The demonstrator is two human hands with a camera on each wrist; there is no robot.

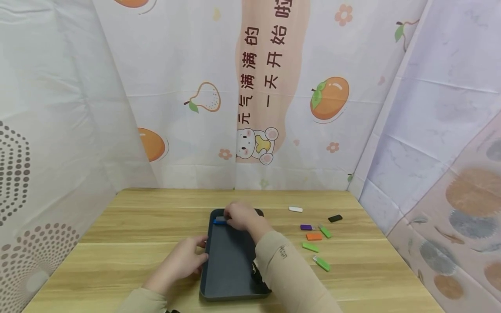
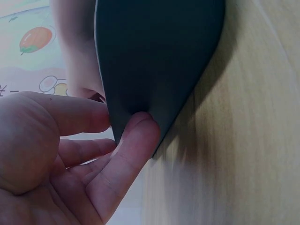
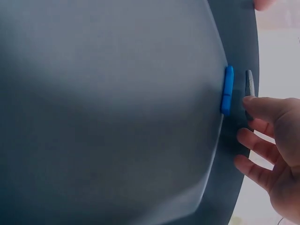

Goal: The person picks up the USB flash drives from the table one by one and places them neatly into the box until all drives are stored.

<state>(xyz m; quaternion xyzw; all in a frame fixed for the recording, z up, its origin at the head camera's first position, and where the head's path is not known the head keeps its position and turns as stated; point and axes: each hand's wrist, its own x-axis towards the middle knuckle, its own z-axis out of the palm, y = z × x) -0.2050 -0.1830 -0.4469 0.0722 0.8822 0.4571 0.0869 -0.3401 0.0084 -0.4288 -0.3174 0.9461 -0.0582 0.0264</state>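
Note:
A dark grey tray (image 1: 231, 261) lies lengthwise on the wooden table. At its far end rests a blue USB stick (image 3: 227, 91), against the end wall. My right hand (image 1: 240, 215) reaches over that end. Between thumb and index finger it pinches a slim grey USB stick (image 3: 250, 82), just beside the blue one; the other fingers are spread apart. At the tray's left side is my left hand (image 1: 188, 257), fingertips touching the rim and outer wall. One finger (image 2: 140, 136) presses the wall, seen in the left wrist view. My right forearm hides part of the tray's right side.
On the table right of the tray lie loose USB sticks: a white one (image 1: 295, 209), a black one (image 1: 335, 218), a purple one (image 1: 306, 227), an orange one (image 1: 314, 236) and several green ones (image 1: 322, 263). A printed curtain (image 1: 176, 174) hangs behind the table.

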